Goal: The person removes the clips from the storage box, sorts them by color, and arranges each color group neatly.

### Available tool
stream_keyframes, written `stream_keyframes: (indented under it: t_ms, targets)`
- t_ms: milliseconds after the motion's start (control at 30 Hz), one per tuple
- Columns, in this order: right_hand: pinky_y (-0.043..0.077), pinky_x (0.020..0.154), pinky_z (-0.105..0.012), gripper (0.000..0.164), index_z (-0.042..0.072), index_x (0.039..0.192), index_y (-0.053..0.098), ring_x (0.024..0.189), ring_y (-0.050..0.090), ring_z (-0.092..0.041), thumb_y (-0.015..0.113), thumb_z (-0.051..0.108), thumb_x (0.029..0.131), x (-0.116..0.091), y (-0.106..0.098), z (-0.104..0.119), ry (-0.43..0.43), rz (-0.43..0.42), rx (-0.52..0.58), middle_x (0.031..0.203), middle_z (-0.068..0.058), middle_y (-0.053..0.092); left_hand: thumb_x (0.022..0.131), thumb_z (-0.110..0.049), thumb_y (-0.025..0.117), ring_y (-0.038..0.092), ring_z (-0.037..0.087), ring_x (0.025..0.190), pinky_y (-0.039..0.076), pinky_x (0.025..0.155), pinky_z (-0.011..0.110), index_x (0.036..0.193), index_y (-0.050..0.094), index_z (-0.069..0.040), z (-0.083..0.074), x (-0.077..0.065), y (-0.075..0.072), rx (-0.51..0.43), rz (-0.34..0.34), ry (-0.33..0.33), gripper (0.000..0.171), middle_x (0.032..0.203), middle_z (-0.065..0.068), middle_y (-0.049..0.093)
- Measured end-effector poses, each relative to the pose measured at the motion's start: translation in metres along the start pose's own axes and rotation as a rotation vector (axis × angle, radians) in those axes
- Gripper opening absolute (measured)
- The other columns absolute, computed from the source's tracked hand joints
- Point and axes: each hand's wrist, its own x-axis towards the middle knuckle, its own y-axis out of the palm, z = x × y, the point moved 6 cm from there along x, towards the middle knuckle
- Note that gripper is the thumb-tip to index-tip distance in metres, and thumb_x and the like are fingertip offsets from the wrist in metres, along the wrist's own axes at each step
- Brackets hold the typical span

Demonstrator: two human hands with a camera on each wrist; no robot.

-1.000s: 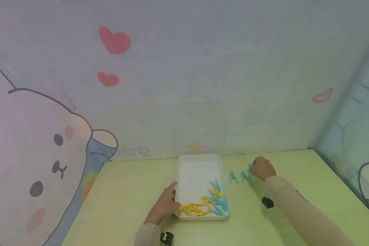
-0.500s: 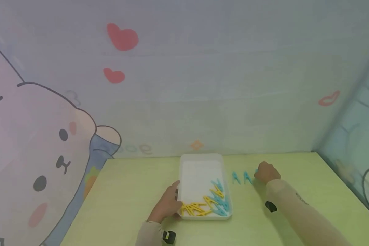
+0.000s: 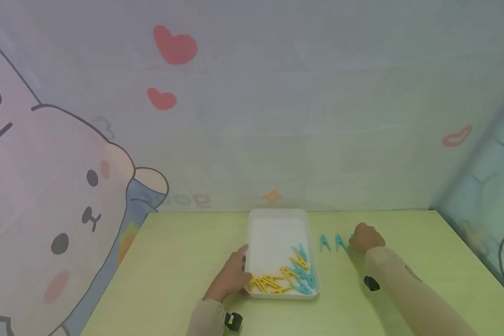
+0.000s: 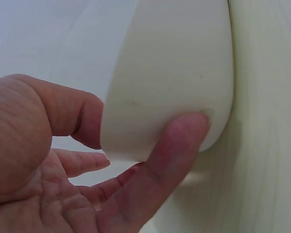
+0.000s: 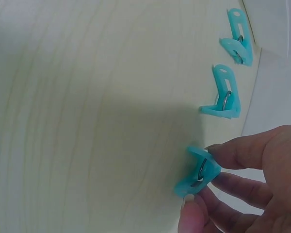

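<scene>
My left hand (image 3: 231,277) grips the near left side of a white plastic tray (image 3: 273,238). In the left wrist view, fingers press the outside of the tray's wall (image 4: 165,63). Yellow clothespins (image 3: 270,281) and blue clothespins (image 3: 303,288) lie in its near part. Right of the tray, my right hand (image 3: 367,237) pinches a blue clothespin (image 5: 211,170) close over the table, mostly hidden by the hand in the head view. Beside it, two more blue clothespins stand in a row: the nearer one (image 5: 224,92) and the one by the tray (image 5: 237,39).
The pale wood-grain table (image 3: 185,252) ends at a back wall (image 3: 302,116) printed with hearts and a cartoon animal (image 3: 80,210). A side wall (image 3: 487,196) borders the table on the right. A dark wrist device (image 3: 371,283) sits on the right sleeve.
The head view has shifted a little. My right hand has come slightly nearer and lower with its clothespin, in line with the other two. My left hand stays on the tray.
</scene>
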Motion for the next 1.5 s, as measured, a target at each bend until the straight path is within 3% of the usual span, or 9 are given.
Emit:
stream_keyframes:
  t_ms: [267,433,567,733,800,967,1333,1433,1500]
  targets:
    - [0.031,0.042,-0.025,0.017,0.007,0.065,0.045,0.046,0.034,-0.013,0.048,0.014,0.081,0.004,0.002,-0.006,0.001,-0.007,0.017,0.054,-0.001,0.037,0.07,0.008,0.048,0.044,0.038,0.108,0.049,0.045,0.033,0.144,0.015,-0.003,-0.001,-0.001,0.001,-0.004,-0.003,-0.018,0.082,0.131,0.026,0.033]
    - [0.043,0.048,-0.036,0.03,-0.012,0.095,0.053,0.061,0.052,-0.026,0.05,0.014,0.081,-0.002,-0.009,0.005,-0.051,-0.077,0.001,0.081,-0.022,0.057,0.07,0.008,0.049,0.044,0.037,0.108,0.049,0.046,0.032,0.144,0.015,-0.002,-0.001,-0.001,0.001,0.016,-0.009,-0.023,0.082,0.129,0.025,0.034]
    - [0.048,0.059,-0.045,0.043,-0.017,0.114,0.047,0.074,0.057,-0.034,0.049,0.009,0.08,-0.014,-0.021,0.031,-0.129,-0.134,0.014,0.106,-0.034,0.053,0.07,0.007,0.051,0.044,0.037,0.108,0.049,0.046,0.03,0.144,0.016,-0.002,-0.001,-0.001,0.0,0.048,-0.017,-0.022,0.082,0.128,0.025,0.035]
    - [0.046,0.06,-0.041,0.041,-0.015,0.115,0.049,0.056,0.047,-0.022,0.049,0.005,0.081,-0.024,-0.021,0.061,-0.231,-0.155,0.058,0.088,-0.026,0.057,0.07,0.007,0.05,0.044,0.036,0.108,0.049,0.046,0.031,0.144,0.016,-0.004,-0.001,-0.001,0.001,0.03,-0.014,-0.036,0.082,0.13,0.025,0.034]
    - [0.045,0.061,-0.04,0.039,-0.013,0.115,0.05,0.059,0.048,-0.022,0.05,0.005,0.081,-0.028,-0.018,0.072,-0.264,-0.153,0.072,0.089,-0.023,0.058,0.07,0.008,0.049,0.044,0.036,0.108,0.049,0.046,0.032,0.144,0.016,-0.004,-0.001,-0.001,0.001,0.017,-0.011,-0.04,0.082,0.131,0.025,0.033]
    - [0.047,0.068,-0.043,0.032,-0.009,0.11,0.056,0.086,0.057,-0.032,0.054,0.007,0.082,-0.04,-0.01,0.1,-0.313,-0.134,0.064,0.101,-0.022,0.058,0.071,0.007,0.049,0.044,0.035,0.108,0.049,0.045,0.032,0.144,0.016,-0.005,-0.001,-0.001,0.001,0.021,-0.011,-0.042,0.081,0.131,0.024,0.033]
    - [0.047,0.066,-0.036,0.017,-0.003,0.091,0.063,0.072,0.054,-0.018,0.061,0.002,0.074,-0.084,0.02,0.155,-0.419,0.046,0.014,0.088,-0.009,0.059,0.071,0.007,0.048,0.047,0.035,0.103,0.05,0.046,0.033,0.145,0.016,-0.005,-0.003,-0.002,-0.001,0.001,-0.005,-0.032,0.081,0.13,0.025,0.033]
    - [0.045,0.06,-0.033,0.011,-0.001,0.08,0.058,0.066,0.05,-0.017,0.066,0.0,0.073,-0.094,0.035,0.163,-0.431,0.123,-0.033,0.077,-0.006,0.054,0.071,0.007,0.048,0.049,0.033,0.098,0.049,0.045,0.035,0.145,0.015,-0.005,-0.003,-0.002,0.0,-0.01,-0.001,-0.025,0.082,0.129,0.025,0.033]
    - [0.042,0.054,-0.03,0.018,0.002,0.078,0.053,0.061,0.046,-0.016,0.07,0.002,0.071,-0.099,0.045,0.165,-0.423,0.163,-0.069,0.071,-0.004,0.049,0.071,0.007,0.047,0.05,0.032,0.096,0.049,0.045,0.035,0.145,0.014,-0.005,-0.003,-0.002,0.0,-0.015,0.0,-0.022,0.082,0.129,0.025,0.033]
